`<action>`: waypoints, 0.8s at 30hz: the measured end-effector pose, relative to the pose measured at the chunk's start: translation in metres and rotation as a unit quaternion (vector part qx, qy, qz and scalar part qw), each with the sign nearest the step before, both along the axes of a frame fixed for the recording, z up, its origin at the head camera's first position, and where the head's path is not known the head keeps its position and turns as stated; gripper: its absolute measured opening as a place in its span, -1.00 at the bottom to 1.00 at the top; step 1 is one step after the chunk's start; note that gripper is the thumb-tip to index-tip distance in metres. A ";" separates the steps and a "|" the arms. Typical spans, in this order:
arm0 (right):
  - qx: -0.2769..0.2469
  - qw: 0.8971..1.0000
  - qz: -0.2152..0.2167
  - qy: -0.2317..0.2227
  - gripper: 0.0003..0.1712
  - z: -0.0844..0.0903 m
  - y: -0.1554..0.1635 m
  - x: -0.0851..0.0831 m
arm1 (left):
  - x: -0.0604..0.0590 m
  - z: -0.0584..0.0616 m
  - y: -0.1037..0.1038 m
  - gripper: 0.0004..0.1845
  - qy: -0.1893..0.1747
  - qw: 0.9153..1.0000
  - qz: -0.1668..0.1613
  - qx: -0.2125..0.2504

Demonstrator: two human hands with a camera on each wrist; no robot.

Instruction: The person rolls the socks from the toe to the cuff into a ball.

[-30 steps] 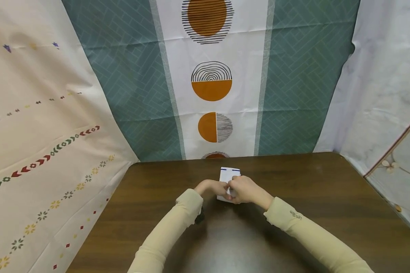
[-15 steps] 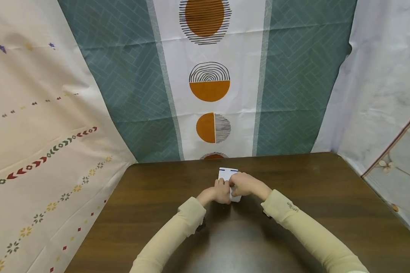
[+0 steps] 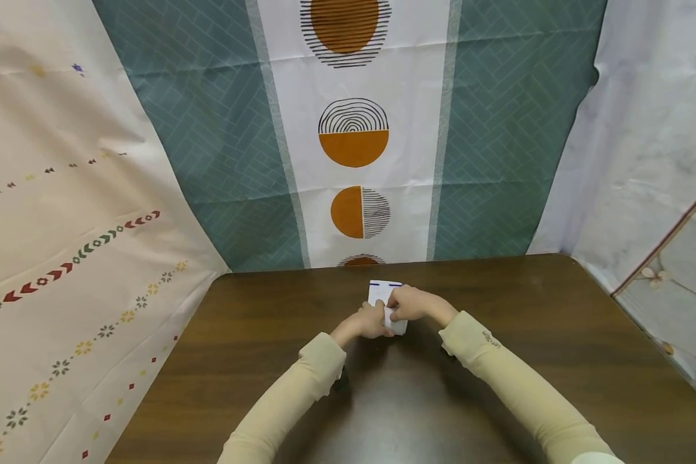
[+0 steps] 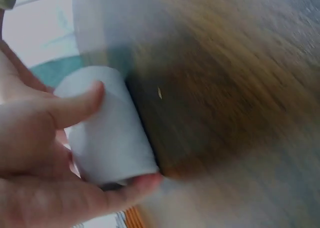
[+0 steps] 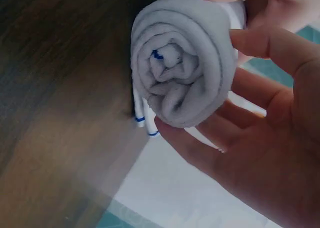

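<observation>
A white towel with blue stripes (image 3: 381, 292) lies on the dark wooden table, its near part rolled up and its far end flat. The right wrist view looks into the spiral end of the roll (image 5: 185, 78), where a bit of blue stripe shows inside. My left hand (image 3: 369, 321) grips the roll's left side, thumb (image 4: 82, 105) over the top and a finger round its end. From the right, my right hand (image 3: 410, 303) holds the roll with bent fingers (image 5: 240, 98) around it. Two loose blue-striped corners (image 5: 146, 125) stick out beyond the roll.
The brown table (image 3: 499, 361) spreads out on all sides of the towel. Behind its far edge hangs a green and white curtain (image 3: 354, 148) with orange circles. Patterned cream cloth (image 3: 81, 270) hangs at the left, marbled cloth (image 3: 661, 161) at the right.
My left hand has shifted its hold from across the near end of the towel to the roll's left side. The right hand stays at the roll's right, moving only slightly.
</observation>
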State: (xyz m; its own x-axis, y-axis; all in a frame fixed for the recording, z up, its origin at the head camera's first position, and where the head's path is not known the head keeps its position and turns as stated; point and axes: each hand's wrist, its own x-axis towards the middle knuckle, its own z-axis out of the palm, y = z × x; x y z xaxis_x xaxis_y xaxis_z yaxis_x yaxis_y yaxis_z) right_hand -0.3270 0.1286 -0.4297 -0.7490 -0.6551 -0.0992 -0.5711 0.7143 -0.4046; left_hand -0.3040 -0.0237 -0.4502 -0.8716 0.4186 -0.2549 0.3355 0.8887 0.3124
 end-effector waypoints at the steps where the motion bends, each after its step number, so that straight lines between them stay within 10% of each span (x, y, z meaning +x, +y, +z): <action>1: -0.004 1.000 0.005 -0.009 -0.88 0.000 0.001 -0.003 | -0.002 -0.001 -0.002 -0.35 -0.002 1.000 -0.006 0.007; 13: -0.049 0.995 -0.015 -0.082 -0.67 -0.010 0.006 -0.010 | -0.015 -0.014 -0.012 -0.21 -0.003 0.997 -0.014 0.079; 18: -0.067 0.995 -0.043 0.062 -0.65 -0.018 0.001 0.002 | -0.023 -0.009 -0.009 -0.17 -0.047 0.997 -0.009 0.056; 24: -0.076 0.961 -0.101 0.245 -0.96 -0.025 -0.005 0.014 | -0.033 -0.004 -0.007 -0.25 -0.099 0.994 0.006 0.048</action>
State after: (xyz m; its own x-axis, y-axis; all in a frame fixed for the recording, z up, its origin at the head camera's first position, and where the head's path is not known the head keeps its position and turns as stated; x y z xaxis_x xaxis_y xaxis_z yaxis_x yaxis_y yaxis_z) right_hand -0.3132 0.1236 -0.4547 -0.7953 -0.4698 0.3831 -0.5749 0.7850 -0.2307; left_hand -0.3368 -0.0306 -0.4539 -0.8132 0.4397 -0.3812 0.2487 0.8549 0.4554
